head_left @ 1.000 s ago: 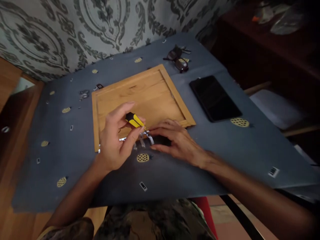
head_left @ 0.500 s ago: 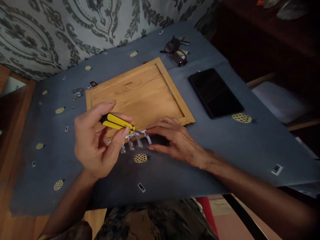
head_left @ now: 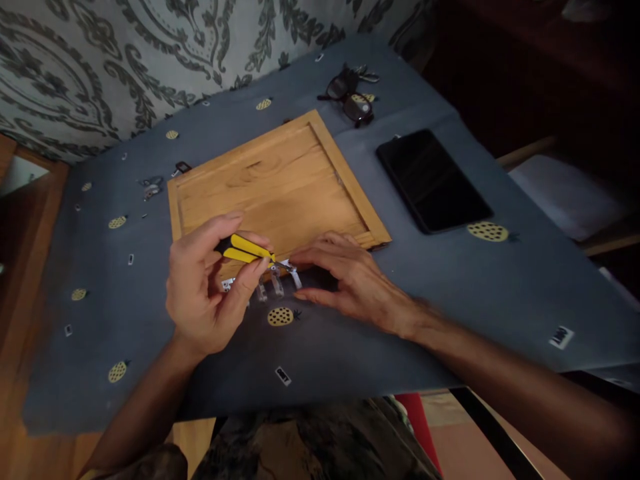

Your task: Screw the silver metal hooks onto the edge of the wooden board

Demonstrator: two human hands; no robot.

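Note:
A yellow and black screwdriver (head_left: 246, 249) is held in my left hand (head_left: 206, 287), its tip pointing right at a metal piece on the near edge of the wooden panel (head_left: 260, 180). Several clear hooks (head_left: 277, 283) hang in a row from that edge, partly covered by my left fingers. My right hand (head_left: 350, 277) is at the rightmost hook (head_left: 297, 277), fingers on the panel's edge and thumb beside the hook's lower end, so it appears pinched between them.
Right of the panel lies a black phone (head_left: 433, 180). Dark-framed glasses (head_left: 350, 99) and a metal clip (head_left: 367, 75) are behind it. Small metal parts (head_left: 151, 187) sit to the left on the blue cloth (head_left: 165, 280). A patterned curtain (head_left: 150, 60) borders the back.
My left hand and the screwdriver have moved slightly right, the handle now closer to the rightmost hook. My right hand stays nearly in place. The view has shifted a little.

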